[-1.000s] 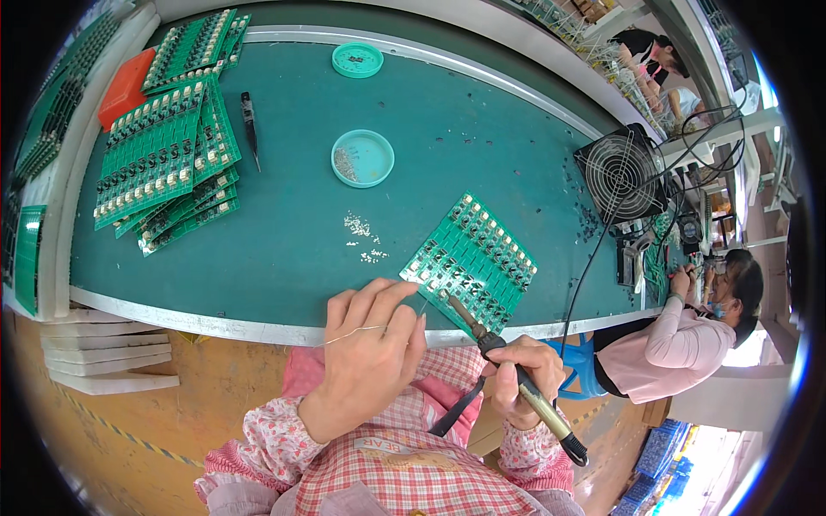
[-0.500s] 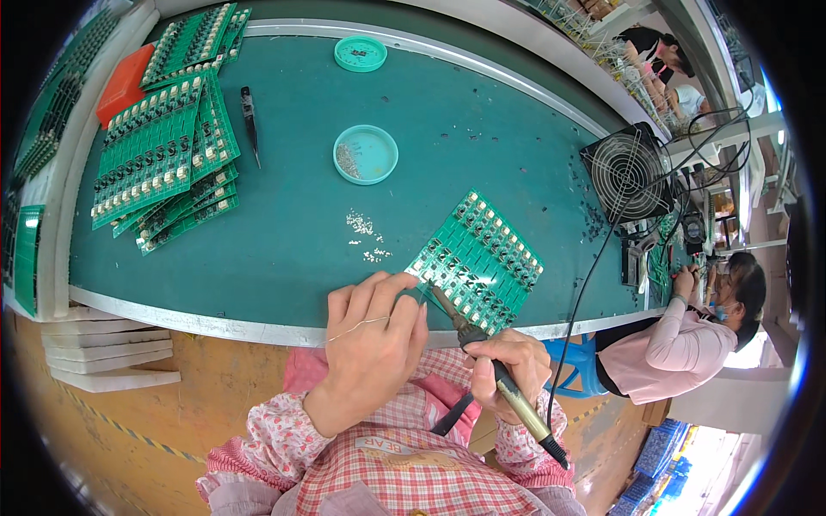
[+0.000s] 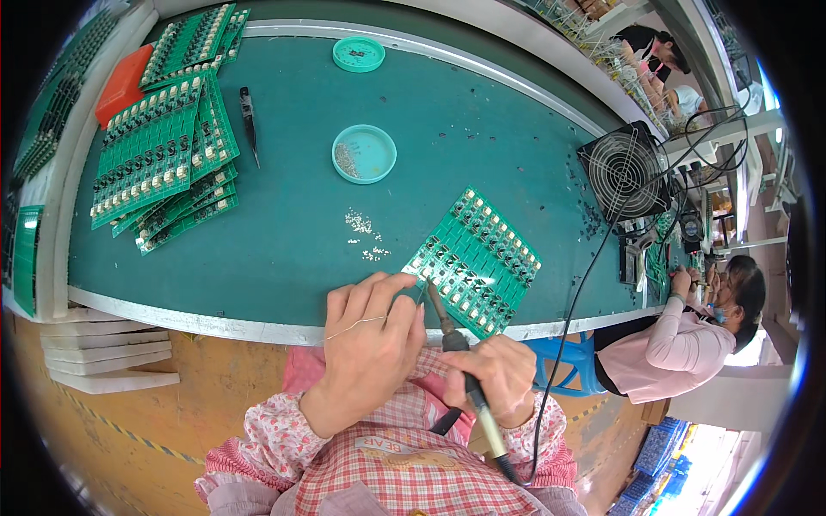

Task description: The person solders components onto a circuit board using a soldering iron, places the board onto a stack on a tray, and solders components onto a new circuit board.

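Note:
My right hand (image 3: pixel 496 376) is wrapped around a soldering iron (image 3: pixel 484 413), whose tip points up-left to the near left edge of a green circuit board (image 3: pixel 475 262). That board lies tilted on the bench near its front edge, with rows of white and black parts. At its left corner my left hand (image 3: pixel 372 344) has its fingers bent, thumb and forefinger close together beside the iron's tip. A thin silvery strand that looks like solder wire (image 3: pixel 357 325) runs across the back of this hand; its end between the fingertips is hard to make out.
Left on the bench are stacked circuit boards (image 3: pixel 146 150), a red box (image 3: pixel 123 86) and tweezers (image 3: pixel 249 125). Two round turquoise dishes (image 3: pixel 365 176) and loose white bits (image 3: pixel 360 224) lie mid-bench. Right: a fan (image 3: pixel 624 170), a black cord (image 3: pixel 571 322) and a seated person (image 3: pixel 675 353).
My right hand has moved slightly left and the soldering iron stands steeper, its tip now farther up-left along the board's edge. The cord has swung left. My left hand stays nearly still.

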Demonstrator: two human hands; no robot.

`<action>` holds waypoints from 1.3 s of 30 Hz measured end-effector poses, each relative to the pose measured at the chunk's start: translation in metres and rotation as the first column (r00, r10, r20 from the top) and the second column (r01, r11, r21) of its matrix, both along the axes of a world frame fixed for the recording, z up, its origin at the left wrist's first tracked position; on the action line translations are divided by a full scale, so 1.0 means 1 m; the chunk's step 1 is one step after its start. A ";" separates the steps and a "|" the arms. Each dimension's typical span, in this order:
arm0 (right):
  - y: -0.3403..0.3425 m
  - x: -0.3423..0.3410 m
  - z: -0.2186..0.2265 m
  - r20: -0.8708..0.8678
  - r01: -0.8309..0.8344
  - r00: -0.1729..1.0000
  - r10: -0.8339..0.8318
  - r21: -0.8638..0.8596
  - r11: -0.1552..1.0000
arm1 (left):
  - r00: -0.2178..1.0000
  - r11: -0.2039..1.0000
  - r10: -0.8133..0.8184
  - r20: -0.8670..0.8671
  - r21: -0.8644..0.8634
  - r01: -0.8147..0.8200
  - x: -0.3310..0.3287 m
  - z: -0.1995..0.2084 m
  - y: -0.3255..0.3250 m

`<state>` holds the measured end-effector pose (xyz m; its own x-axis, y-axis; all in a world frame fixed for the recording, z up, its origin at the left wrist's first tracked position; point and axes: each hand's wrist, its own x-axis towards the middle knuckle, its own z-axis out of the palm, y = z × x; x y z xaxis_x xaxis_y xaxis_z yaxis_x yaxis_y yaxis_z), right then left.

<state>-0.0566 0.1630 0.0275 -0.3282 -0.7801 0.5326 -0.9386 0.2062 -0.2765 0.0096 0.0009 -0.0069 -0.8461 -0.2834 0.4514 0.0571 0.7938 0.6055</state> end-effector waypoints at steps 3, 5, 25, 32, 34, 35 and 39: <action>0.010 -0.003 0.011 0.225 0.059 0.974 -0.032 -0.116 0.991 | 1.000 1.000 -0.011 -0.003 0.013 0.011 0.001 0.003 -0.002; 0.015 0.001 0.007 0.282 0.142 0.955 -0.091 -0.167 0.976 | 1.000 1.000 -0.016 0.000 0.019 0.016 0.001 0.002 -0.001; 0.009 -0.003 -0.001 0.337 0.168 0.935 -0.110 -0.149 0.975 | 0.999 0.999 0.023 0.029 -0.023 -0.022 -0.006 0.004 0.002; 0.003 -0.004 -0.001 0.155 0.035 0.988 -0.014 -0.132 0.991 | 0.999 0.999 0.035 0.026 -0.041 -0.033 -0.006 0.002 0.003; 0.000 0.000 0.001 0.047 0.009 0.999 -0.008 -0.037 0.999 | 1.000 1.000 0.016 0.025 -0.025 -0.015 -0.005 0.001 0.001; 0.000 0.001 -0.001 0.043 0.018 0.999 -0.017 -0.038 0.999 | 1.000 1.000 0.016 0.024 -0.024 -0.015 -0.005 0.001 0.001; -0.003 0.001 0.003 0.047 0.027 0.999 -0.024 -0.062 0.998 | 1.000 1.000 -0.005 0.011 -0.013 0.005 -0.004 0.002 0.000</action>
